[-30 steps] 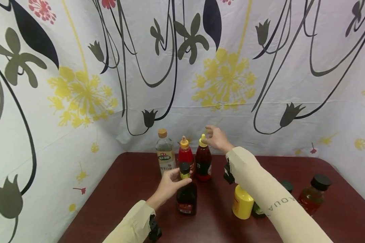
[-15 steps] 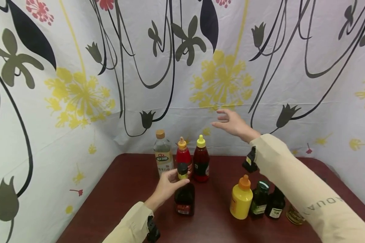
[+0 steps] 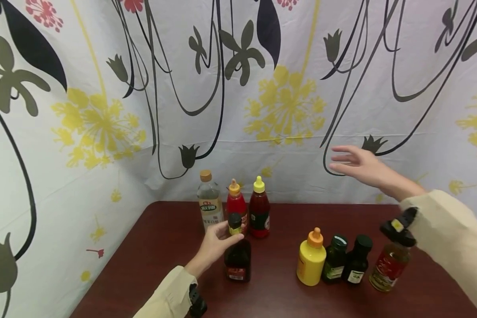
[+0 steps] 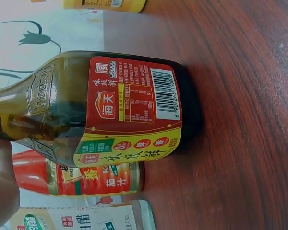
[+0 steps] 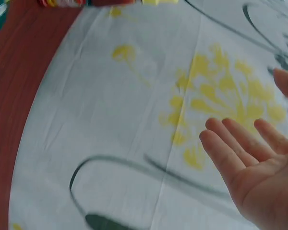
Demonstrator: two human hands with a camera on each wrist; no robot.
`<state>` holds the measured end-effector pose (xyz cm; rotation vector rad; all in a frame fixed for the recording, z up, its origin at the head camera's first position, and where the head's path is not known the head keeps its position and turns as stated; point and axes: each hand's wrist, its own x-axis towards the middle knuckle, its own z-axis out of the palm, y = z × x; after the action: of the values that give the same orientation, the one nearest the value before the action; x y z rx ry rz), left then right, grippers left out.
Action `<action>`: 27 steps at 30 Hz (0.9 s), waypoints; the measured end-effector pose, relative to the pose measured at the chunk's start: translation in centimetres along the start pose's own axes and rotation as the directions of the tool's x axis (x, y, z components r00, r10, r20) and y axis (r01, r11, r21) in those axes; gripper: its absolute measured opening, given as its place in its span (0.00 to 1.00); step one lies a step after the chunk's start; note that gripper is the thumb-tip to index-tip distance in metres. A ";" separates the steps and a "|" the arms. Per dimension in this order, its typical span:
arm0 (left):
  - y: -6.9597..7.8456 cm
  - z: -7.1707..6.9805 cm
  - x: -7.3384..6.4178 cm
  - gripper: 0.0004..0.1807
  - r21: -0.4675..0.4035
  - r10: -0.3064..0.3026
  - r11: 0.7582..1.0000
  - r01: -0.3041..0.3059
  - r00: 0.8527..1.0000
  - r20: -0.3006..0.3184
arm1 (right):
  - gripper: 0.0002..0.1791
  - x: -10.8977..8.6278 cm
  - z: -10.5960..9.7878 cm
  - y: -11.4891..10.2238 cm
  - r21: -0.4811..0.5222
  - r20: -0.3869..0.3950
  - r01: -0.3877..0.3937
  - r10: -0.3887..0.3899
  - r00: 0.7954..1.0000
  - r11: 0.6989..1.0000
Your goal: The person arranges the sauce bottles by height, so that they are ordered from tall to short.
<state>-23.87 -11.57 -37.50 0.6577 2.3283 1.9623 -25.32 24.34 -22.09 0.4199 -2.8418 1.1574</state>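
Note:
My left hand point(image 3: 214, 247) holds a dark soy sauce bottle point(image 3: 237, 263) by its neck, just under the black cap. The bottle stands upright at the table's middle, its red and yellow label facing the left wrist camera. Right behind it are a red ketchup bottle point(image 3: 236, 205) with an orange nozzle and a clear white vinegar bottle point(image 3: 210, 210). A dark red sauce bottle point(image 3: 259, 216) with a yellow nozzle is beside the ketchup. In the air at the right, my right hand point(image 3: 361, 168) is empty, fingers spread and slightly bent.
On the right of the table point(image 3: 278, 296) stand a yellow squeeze bottle point(image 3: 311, 265), two small dark green bottles point(image 3: 334, 260) and a red-labelled jar point(image 3: 388, 267) partly under the right wrist camera. A flower-print cloth point(image 3: 290, 168) hangs behind the table.
My right hand has moved from the yellow nozzle of the dark red sauce bottle off to the right, uncovering the bottles there. My left hand keeps its hold on the soy sauce bottle.

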 end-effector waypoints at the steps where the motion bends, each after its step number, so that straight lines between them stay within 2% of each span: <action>1: 0.0 0.0 0.0 0.19 0.000 0.000 1.000 0.000 1.000 0.002 | 0.37 -0.6 -0.5 0.6 -0.012 -0.012 -0.001 0.000 1.000 1.000; 7: 0.1 -0.1 0.2 0.19 0.023 0.011 1.000 -0.011 1.000 0.026 | 0.30 -4.3 -2.9 6.0 -0.082 -0.045 -0.012 0.008 0.999 0.997; 10: 0.2 -0.3 0.2 0.19 0.032 0.016 0.999 -0.018 0.999 0.038 | 0.35 -5.7 -3.2 8.6 -0.099 -0.046 -0.054 0.050 0.998 0.994; 14: 0.5 -0.4 0.0 0.19 0.046 0.012 0.999 -0.014 0.999 0.051 | 0.38 -7.7 -2.4 11.5 -0.087 -0.050 -0.141 0.137 0.989 0.986; 18: 0.6 -0.5 -0.1 0.19 0.068 0.009 0.998 -0.013 0.999 0.053 | 0.33 -9.9 -1.3 14.3 -0.022 -0.052 -0.177 0.175 0.983 0.984; 20: 0.7 -0.4 0.0 0.19 0.072 0.010 0.997 -0.014 0.998 0.055 | 0.30 -10.8 -0.6 15.3 0.011 -0.051 -0.173 0.173 0.984 0.985; 23: 0.8 -0.3 0.0 0.19 0.084 0.008 0.996 -0.012 0.999 0.050 | 0.28 -11.8 0.2 16.3 0.003 -0.052 -0.170 0.170 0.984 0.985; 27: 0.9 -0.2 -0.1 0.18 0.072 0.002 0.997 -0.005 0.999 0.048 | 0.26 -12.6 1.0 16.9 -0.007 -0.074 -0.127 0.126 0.989 0.992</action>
<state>-23.58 -11.64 -36.60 0.7054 2.3812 1.8502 -17.62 38.16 -36.07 0.1945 -2.8461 1.1495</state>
